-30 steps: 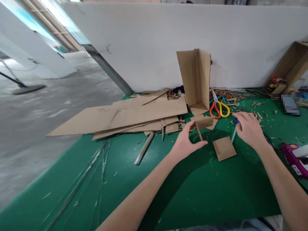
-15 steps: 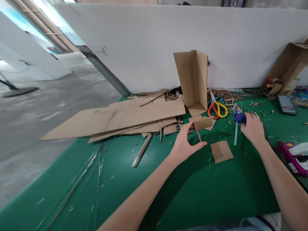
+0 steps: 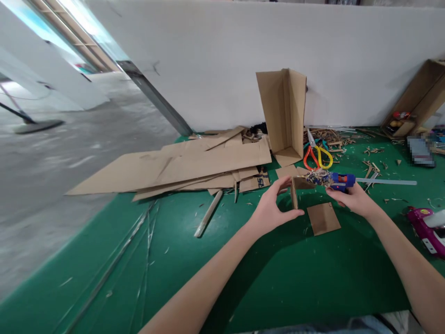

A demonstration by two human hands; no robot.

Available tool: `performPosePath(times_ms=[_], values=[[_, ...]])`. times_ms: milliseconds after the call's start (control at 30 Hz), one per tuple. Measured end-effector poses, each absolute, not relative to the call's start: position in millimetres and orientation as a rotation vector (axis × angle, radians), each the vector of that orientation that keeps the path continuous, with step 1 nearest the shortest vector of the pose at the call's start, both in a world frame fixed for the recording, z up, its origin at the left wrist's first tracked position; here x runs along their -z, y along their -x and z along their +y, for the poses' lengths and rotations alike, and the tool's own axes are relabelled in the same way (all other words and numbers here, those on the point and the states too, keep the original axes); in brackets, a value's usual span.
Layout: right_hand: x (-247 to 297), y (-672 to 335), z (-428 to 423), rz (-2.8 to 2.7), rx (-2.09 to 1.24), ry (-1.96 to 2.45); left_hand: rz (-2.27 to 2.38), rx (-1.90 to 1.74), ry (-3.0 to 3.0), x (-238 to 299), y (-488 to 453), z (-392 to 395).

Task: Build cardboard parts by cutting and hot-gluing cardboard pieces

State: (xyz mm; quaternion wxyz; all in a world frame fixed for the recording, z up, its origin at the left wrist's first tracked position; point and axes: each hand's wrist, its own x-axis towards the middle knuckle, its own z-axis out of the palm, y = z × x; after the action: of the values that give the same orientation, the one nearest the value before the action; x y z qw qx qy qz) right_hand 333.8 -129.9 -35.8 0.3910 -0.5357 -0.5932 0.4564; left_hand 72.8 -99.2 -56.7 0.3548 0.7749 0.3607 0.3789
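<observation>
My left hand (image 3: 273,208) pinches a small folded cardboard piece (image 3: 298,188) upright on the green table (image 3: 174,273). My right hand (image 3: 351,200) grips a blue glue gun (image 3: 339,180) held level, its nozzle end, stuck with cardboard bits, at the top edge of the folded piece. A clear glue stick (image 3: 385,182) juts out of the gun's back to the right. A flat cardboard square (image 3: 323,218) lies just below both hands.
Large cardboard sheets (image 3: 181,167) lie at the left, reaching past the table edge. An open cardboard box (image 3: 285,116) stands against the white wall. Orange and yellow scissors (image 3: 317,155) lie behind the hands. A pink tool (image 3: 427,229) sits at the right. A wooden stick (image 3: 207,215) lies centre-left.
My right hand has picked up the blue glue gun from the table and brought it left, up to the folded cardboard piece. The left hand has kept its hold.
</observation>
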Motion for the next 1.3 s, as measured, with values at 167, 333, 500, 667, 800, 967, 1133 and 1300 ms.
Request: performPosePath(times_ms=[167, 333, 500, 667, 800, 967, 1133, 1300], values=[[37.8, -334.0, -128.7, -1.588, -1.145, 1.382, 0.918, -0.962, -2.049, 56.7, -72.7, -99.3], [38.5, -333.6, -128.1, -1.608, -1.135, 1.412, 0.905, -0.976, -2.072, 59.8, -72.1, -97.5], [37.1, -333.4, -128.1, -1.618, -1.108, 1.443, 0.895, -0.973, -2.089, 61.3, -72.5, -96.8], [38.7, -334.4, -127.5, -1.623, -1.108, 1.433, 0.907, -0.953, -2.094, 60.2, -72.8, -97.3], [38.6, -334.7, -127.7, -1.634, -1.124, 1.416, 0.907, -0.942, -2.085, 60.3, -72.6, -97.2], [35.3, -333.6, -128.7, -1.644, -1.112, 1.386, 0.903, -0.945, -2.074, 60.6, -72.3, -97.2], [33.5, -334.4, -129.2, -1.658, -1.111, 1.396, 0.909, -0.942, -2.080, 58.7, -72.3, -98.3], [33.8, -334.5, -129.0, -1.663, -1.117, 1.390, 0.903, -0.954, -2.084, 58.2, -72.9, -98.6]])
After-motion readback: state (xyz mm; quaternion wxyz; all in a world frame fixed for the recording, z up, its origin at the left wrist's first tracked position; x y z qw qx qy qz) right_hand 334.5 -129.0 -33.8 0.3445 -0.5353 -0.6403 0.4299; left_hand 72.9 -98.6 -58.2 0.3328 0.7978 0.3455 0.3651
